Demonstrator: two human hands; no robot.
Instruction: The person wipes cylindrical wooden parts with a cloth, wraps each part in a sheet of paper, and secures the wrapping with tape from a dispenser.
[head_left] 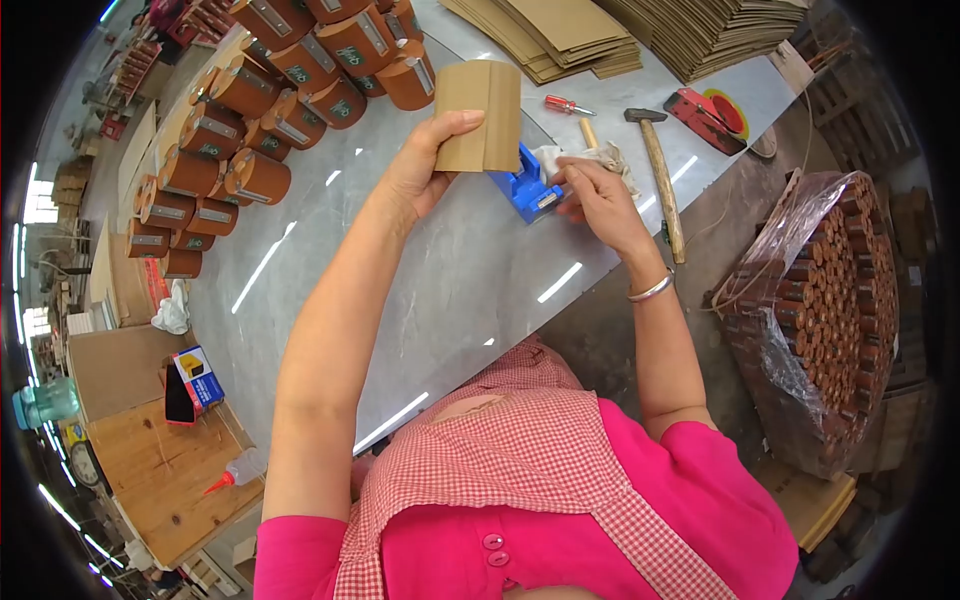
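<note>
A folded piece of brown cardboard [478, 115] is gripped in my left hand [425, 165], thumb across its face and the other fingers behind it. It is held up over the grey table [400, 270]. Just right of it and partly behind it sits a blue tape dispenser [530, 195]. My right hand [600, 198] is at the dispenser's right side, its thumb and fingers drawn together; what they pinch, if anything, is too small to make out. A whitish crumpled cloth [615, 163] lies behind the right hand.
Stacked brown cylinders [250, 90] fill the table's left side. Flat cardboard sheets [560, 35] lie at the back. A screwdriver [568, 105], a hammer [660, 180] and a red tool [705, 120] lie to the right. A plastic-wrapped bundle of cylinders [820, 310] stands beyond the right edge.
</note>
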